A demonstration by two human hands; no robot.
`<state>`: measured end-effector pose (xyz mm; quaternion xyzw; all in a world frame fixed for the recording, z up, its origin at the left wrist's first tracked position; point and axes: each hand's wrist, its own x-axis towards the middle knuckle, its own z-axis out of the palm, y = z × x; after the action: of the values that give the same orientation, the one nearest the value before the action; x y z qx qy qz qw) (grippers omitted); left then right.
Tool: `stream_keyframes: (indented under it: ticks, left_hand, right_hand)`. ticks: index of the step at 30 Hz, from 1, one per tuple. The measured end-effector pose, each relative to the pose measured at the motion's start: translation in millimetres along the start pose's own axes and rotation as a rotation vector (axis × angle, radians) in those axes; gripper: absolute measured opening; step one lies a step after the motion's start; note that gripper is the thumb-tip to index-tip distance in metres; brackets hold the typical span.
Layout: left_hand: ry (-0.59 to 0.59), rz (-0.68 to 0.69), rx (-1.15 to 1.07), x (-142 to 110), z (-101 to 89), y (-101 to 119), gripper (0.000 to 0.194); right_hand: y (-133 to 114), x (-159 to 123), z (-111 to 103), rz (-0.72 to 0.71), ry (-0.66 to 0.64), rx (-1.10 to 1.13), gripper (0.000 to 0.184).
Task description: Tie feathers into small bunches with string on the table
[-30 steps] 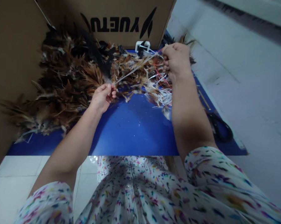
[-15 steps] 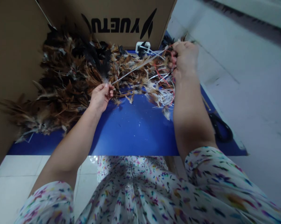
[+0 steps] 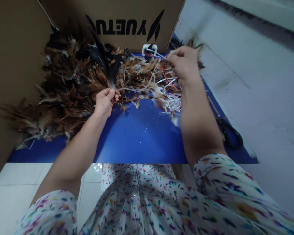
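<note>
My left hand (image 3: pixel 104 101) is closed, thumb and fingers pinching a bunch of black feathers (image 3: pixel 112 70) at its pale base. From these fingers a thin whitish string (image 3: pixel 136 89) runs slackly to the right across brown feathers. Farther right, my right hand (image 3: pixel 186 63) is closed with its fingertips together at white strands (image 3: pixel 159 56). These strands stretch toward a white plastic frame (image 3: pixel 144 50) by the box. Whether the slack string also reaches my right fingers is unclear. Tangled white and red strings (image 3: pixel 171 101) lie beneath my right wrist.
A large heap of brown and black feathers (image 3: pixel 71 85) covers the left and back of the blue table (image 3: pixel 139 137). Cardboard boxes (image 3: pixel 132 9) stand behind and at the left. Something with a black loop handle (image 3: pixel 232 135) lies beside my right forearm.
My right hand has moved left, toward the white frame. The string between my hands was taut and now sags. My left hand stays in place with the black feathers.
</note>
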<state>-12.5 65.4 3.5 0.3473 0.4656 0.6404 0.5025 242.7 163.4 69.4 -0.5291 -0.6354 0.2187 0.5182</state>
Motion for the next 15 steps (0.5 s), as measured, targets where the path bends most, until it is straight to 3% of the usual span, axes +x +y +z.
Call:
stream_keyframes:
  ticks: [3, 6, 9, 12, 15]
  left_hand:
    - [-0.011, 0.006, 0.009, -0.1, -0.6, -0.3, 0.03]
    - [-0.013, 0.01, 0.008, -0.1, -0.9, -0.4, 0.027]
    - [-0.022, 0.0, -0.016, -0.7, -0.3, 0.0, 0.029]
    - [-0.053, -0.014, -0.027, -2.0, 0.8, 0.6, 0.032]
    - [-0.084, -0.032, -0.016, -3.3, 1.2, 0.7, 0.031]
  right_hand:
    - [-22.8, -18.0, 16.2, -0.009, -0.12, -0.016, 0.025]
    - [-37.0, -39.4, 41.7, -0.124, -0.439, -0.028, 0.028]
    - [-36.1, -57.3, 69.1, -0.216, -0.647, -0.082, 0.027]
    - [-30.6, -67.5, 86.2, -0.213, -0.703, -0.176, 0.01]
    - [-29.7, -69.2, 88.5, -0.138, -0.681, -0.154, 0.016]
